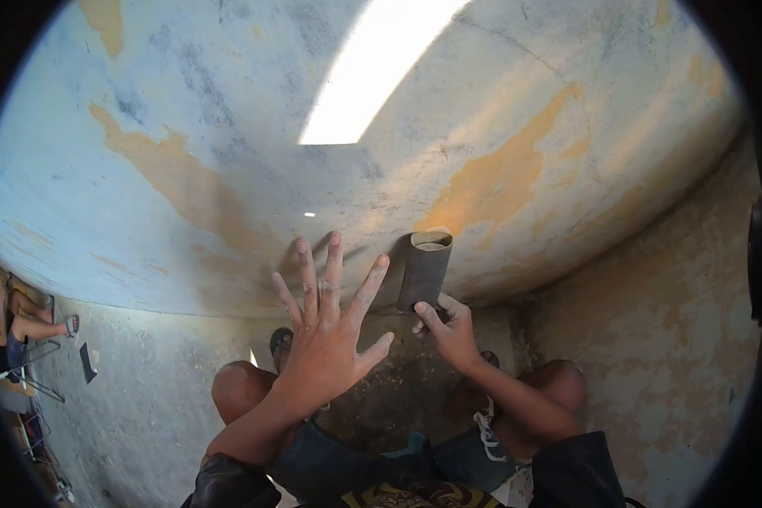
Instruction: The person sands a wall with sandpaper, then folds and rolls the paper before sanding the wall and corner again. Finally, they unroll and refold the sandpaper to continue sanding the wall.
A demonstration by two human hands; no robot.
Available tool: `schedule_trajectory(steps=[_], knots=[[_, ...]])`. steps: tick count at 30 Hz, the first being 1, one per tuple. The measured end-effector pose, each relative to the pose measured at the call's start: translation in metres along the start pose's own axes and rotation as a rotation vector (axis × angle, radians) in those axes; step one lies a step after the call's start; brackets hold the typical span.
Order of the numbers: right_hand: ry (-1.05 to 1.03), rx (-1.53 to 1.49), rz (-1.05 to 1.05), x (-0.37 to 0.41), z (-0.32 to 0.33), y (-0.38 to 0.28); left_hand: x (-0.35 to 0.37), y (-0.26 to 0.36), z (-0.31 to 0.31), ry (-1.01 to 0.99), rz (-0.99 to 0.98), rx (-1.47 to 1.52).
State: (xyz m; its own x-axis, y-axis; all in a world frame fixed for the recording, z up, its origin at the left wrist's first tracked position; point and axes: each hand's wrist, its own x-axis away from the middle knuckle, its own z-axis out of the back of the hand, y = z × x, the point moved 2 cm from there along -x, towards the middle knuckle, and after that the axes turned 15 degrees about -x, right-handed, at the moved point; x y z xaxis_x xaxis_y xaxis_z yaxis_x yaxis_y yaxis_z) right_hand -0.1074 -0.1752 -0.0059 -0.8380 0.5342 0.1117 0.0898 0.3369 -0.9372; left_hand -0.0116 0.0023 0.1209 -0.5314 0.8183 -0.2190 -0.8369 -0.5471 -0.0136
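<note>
My left hand (320,343) is spread wide with the fingers pointing up at the wall (262,102), and pale dust coats its fingertips. In my right hand (454,335) is a piece of dark sandpaper (425,273) bent into a flattened tube, gripped at its lower end between thumb and fingers. The tube's open upper end shows a lighter inner side and overlaps the wall's lower part in this view. Whitish-blue paint on the wall is worn through to tan patches (491,182), one of them just above the sandpaper.
My bent knees (235,391) flank both arms above the grey floor (161,364). A dark scrap (87,362) lies on the floor at left. Beyond it another person's legs (38,326) show beside a metal-framed chair (46,389). A worn side wall (652,339) rises at right.
</note>
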Motion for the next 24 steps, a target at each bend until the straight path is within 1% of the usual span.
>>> schedule_trajectory(steps=[1,2,4,5,7,8,9,11,12,13,14,15,17,19,20,22,23,24], knots=[[-0.038,-0.016,0.062,-0.002,-0.004,-0.012,0.0,0.0,-0.002,-0.006,0.008,0.02],[-0.037,0.007,0.05,-0.002,-0.004,-0.015,-0.001,0.0,-0.004,-0.007,0.018,0.044],[0.022,-0.105,0.019,0.001,-0.002,-0.018,-0.003,0.004,-0.004,-0.028,-0.018,-0.04],[0.027,-0.105,0.022,0.002,-0.002,-0.015,-0.004,0.008,-0.005,-0.026,-0.023,-0.039],[0.043,-0.085,-0.075,0.006,-0.012,-0.007,-0.003,0.006,-0.004,-0.046,0.0,-0.043],[0.006,-0.048,-0.018,0.003,-0.012,-0.011,-0.004,0.008,-0.003,-0.042,-0.004,-0.06],[-0.002,-0.061,-0.012,-0.002,-0.013,-0.02,-0.004,0.011,-0.002,-0.007,0.0,-0.017],[-0.044,-0.109,0.179,-0.007,-0.012,-0.041,-0.001,0.016,-0.005,0.02,0.003,0.024],[-0.006,-0.079,0.135,-0.007,-0.007,-0.036,0.001,0.021,-0.008,0.183,-0.045,0.126],[0.003,-0.075,0.147,-0.004,-0.005,-0.03,0.002,0.026,-0.009,0.352,-0.1,0.231],[0.018,-0.083,0.075,0.0,-0.007,-0.019,0.002,0.03,-0.01,0.396,-0.12,0.271],[0.031,-0.095,0.002,0.002,-0.011,-0.015,0.002,0.033,-0.01,0.401,-0.136,0.274],[-0.011,-0.072,0.036,-0.003,-0.012,-0.022,0.0,0.032,-0.01,0.354,-0.103,0.251],[-0.054,-0.201,0.169,-0.008,-0.01,-0.038,-0.004,0.027,-0.003,0.359,-0.072,0.252],[-0.045,-0.201,0.168,-0.008,-0.005,-0.032,-0.006,0.027,0.0,0.365,-0.051,0.258],[0.1,-0.21,0.03,-0.013,0.002,-0.021,-0.008,0.023,0.005,0.398,-0.038,0.263],[0.106,-0.222,0.043,-0.012,0.004,-0.021,-0.009,0.018,0.008,0.432,-0.014,0.261],[0.063,-0.214,0.086,-0.012,0.003,-0.031,-0.011,0.016,0.01,0.438,-0.025,0.251]])
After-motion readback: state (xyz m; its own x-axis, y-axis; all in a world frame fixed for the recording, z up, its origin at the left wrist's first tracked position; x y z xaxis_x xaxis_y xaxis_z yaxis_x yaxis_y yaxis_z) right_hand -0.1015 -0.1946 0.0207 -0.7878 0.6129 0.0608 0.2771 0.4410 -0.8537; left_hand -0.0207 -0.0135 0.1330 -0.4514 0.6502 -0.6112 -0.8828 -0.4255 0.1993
